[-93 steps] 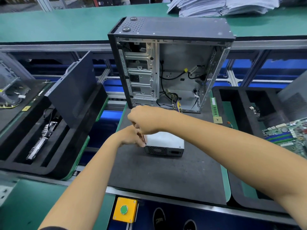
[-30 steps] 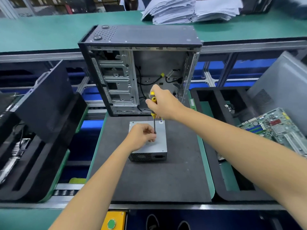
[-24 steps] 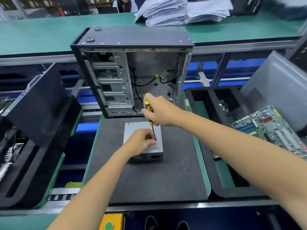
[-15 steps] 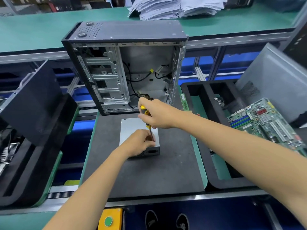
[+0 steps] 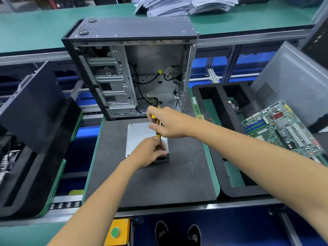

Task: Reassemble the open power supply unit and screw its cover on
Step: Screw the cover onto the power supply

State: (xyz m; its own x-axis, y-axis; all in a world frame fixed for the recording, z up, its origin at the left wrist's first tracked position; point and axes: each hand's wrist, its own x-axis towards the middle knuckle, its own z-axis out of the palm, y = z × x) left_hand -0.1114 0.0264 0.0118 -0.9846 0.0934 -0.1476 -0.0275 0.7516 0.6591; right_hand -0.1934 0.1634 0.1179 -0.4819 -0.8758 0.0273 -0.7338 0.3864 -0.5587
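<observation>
Dark foam mat [image 5: 159,183] on a green-edged pallet forms the work surface, with a green bench [image 5: 35,27] behind it. At centre we see the right hand [image 5: 168,124] wrapped around the yellow-and-black handle of a screwdriver [image 5: 157,129], whose shaft points down at the near right corner of the power supply unit [image 5: 140,137]. Our left hand [image 5: 148,153] lies on that same corner with fingers curled, pinching at the shaft near its tip; the tip itself and any screw are hidden beneath the fingers. We see the unit lying flat in the middle of the mat, its plain grey cover facing up, its dark front face toward us.

Directly behind the unit stands an open computer case [image 5: 131,71], side panel off, with loose cables [image 5: 152,101] spilling from its floor just behind the right hand. A green memory stick [image 5: 195,107] lies beside the case on its right. Further right, a black foam tray [image 5: 221,110] holds a motherboard [image 5: 280,126] and a grey panel [image 5: 291,82] leaning behind it. On our left a dark panel [image 5: 33,103] leans in another black tray. Stacked papers [image 5: 186,5] rest on the far bench. No writing is legible to us.

Bare mat lies open to the near side and to both sides of the unit; at the front rail we note a yellow box with a green button [image 5: 116,232]
</observation>
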